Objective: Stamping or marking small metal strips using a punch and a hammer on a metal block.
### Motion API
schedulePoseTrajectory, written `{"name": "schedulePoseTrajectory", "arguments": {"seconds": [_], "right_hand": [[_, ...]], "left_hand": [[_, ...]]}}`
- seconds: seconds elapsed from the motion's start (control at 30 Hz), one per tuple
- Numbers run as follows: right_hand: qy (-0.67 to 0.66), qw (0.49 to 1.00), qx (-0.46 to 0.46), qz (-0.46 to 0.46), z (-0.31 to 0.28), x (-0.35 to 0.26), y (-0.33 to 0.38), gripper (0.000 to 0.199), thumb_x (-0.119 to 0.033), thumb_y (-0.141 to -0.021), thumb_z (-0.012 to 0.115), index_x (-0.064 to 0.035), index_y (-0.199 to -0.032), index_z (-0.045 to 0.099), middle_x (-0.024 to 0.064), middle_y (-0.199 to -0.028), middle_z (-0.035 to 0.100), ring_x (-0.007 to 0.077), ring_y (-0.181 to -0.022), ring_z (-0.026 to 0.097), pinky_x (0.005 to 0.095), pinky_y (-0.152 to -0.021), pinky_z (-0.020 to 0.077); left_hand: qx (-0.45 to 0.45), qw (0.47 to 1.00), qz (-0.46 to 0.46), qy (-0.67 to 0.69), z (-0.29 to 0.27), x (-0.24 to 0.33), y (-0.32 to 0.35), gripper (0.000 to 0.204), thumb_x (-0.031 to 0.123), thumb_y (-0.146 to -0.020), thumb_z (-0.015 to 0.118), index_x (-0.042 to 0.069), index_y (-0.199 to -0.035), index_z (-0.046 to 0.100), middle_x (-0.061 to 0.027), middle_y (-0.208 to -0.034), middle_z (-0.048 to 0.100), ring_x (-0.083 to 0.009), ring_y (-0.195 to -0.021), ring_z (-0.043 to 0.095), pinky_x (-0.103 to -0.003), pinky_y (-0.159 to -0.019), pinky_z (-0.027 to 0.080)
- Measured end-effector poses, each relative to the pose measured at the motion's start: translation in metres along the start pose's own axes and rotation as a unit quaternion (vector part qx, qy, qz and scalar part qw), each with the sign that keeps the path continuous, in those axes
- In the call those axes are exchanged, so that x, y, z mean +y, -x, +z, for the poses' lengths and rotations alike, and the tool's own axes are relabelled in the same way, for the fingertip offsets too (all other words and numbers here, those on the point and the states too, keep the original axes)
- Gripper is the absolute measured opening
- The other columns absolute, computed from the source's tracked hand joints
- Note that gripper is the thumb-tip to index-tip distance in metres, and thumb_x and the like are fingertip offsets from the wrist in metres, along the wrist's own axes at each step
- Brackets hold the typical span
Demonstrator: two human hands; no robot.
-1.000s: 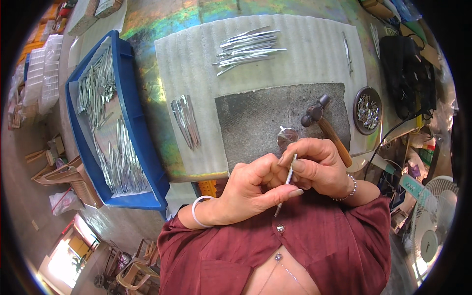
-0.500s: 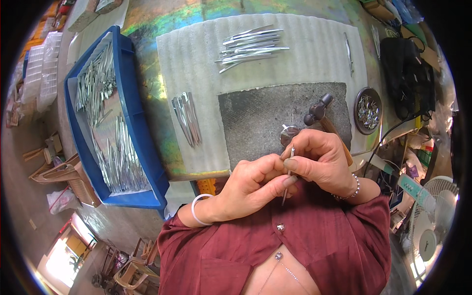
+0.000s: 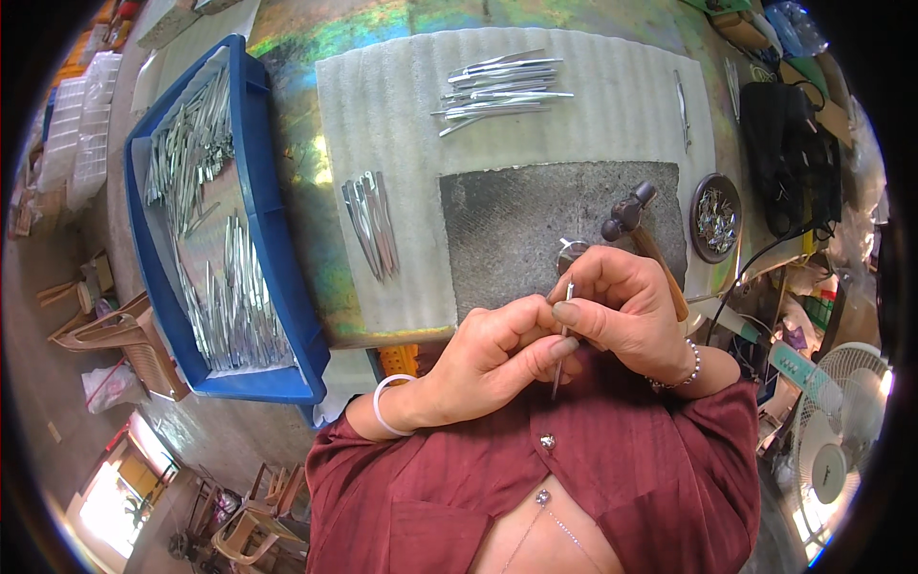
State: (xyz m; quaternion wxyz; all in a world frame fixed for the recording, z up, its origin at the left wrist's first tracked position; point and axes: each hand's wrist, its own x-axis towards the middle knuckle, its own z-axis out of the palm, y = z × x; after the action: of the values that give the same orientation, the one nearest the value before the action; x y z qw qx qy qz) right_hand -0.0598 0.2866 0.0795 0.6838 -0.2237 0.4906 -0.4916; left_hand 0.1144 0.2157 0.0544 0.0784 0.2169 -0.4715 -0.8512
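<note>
My left hand (image 3: 507,354) and my right hand (image 3: 622,306) meet in front of my chest. Both pinch one slim, pointed metal piece (image 3: 570,290), held nearly upright. Its tip shows above the right thumb and its lower end below the left one; the fingers hide the middle. Just beyond the right hand lies a hammer (image 3: 626,212) with a wooden handle, on a dark grey mat (image 3: 516,225). A small round shiny metal thing (image 3: 572,249) is partly covered by the right fingers.
A blue tray (image 3: 263,182) at left holds many slim metal pieces. More lie in a pile (image 3: 502,91) and a small bundle (image 3: 370,225) on the white foam sheet (image 3: 402,115). At right stand a brown bowl (image 3: 696,215) of small metal parts, a black bag (image 3: 779,153) and a fan (image 3: 830,469).
The view has shifted slightly, so the bench things appear a little further right. Both hands keep the same pinch on the slim metal piece.
</note>
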Motion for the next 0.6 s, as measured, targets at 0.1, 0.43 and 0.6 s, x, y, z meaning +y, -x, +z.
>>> {"name": "schedulePoseTrajectory", "arguments": {"seconds": [0.1, 0.43, 0.6], "right_hand": [[-0.015, 1.0, 0.0, 0.007, 0.002, -0.001, -0.002, 0.009, -0.002, -0.09, 0.058, 0.0035, -0.094, 0.052, 0.0089, -0.084, 0.061, 0.0135, -0.072, 0.063, 0.0256, -0.057, 0.0536], [0.007, 1.0, 0.003, -0.022, 0.01, 0.005, -0.006, 0.008, -0.003, -0.091, 0.058, 0.002, -0.094, 0.052, 0.0076, -0.081, 0.061, 0.0114, -0.066, 0.062, 0.0227, -0.054, 0.0502], [0.021, 0.999, 0.027, -0.036, 0.011, 0.004, -0.007, 0.006, -0.002, -0.089, 0.058, 0.0003, -0.094, 0.054, 0.0055, -0.078, 0.061, 0.0074, -0.059, 0.057, 0.0192, -0.051, 0.0458]], "left_hand": [[-0.003, 1.0, 0.002, 0.007, -0.003, -0.004, 0.0, 0.01, 0.009, -0.095, 0.053, -0.001, -0.094, 0.052, -0.0069, -0.076, 0.068, -0.0102, -0.066, 0.064, -0.024, -0.059, 0.051], [0.005, 1.0, 0.002, 0.025, -0.007, -0.002, 0.008, 0.012, 0.01, -0.094, 0.053, -0.001, -0.098, 0.053, -0.0065, -0.077, 0.067, -0.0095, -0.067, 0.062, -0.023, -0.06, 0.05], [0.066, 0.986, 0.017, 0.151, -0.016, 0.001, 0.02, 0.017, 0.01, -0.093, 0.055, 0.0, -0.106, 0.053, -0.0081, -0.084, 0.065, -0.0126, -0.073, 0.063, -0.025, -0.064, 0.051]]}}
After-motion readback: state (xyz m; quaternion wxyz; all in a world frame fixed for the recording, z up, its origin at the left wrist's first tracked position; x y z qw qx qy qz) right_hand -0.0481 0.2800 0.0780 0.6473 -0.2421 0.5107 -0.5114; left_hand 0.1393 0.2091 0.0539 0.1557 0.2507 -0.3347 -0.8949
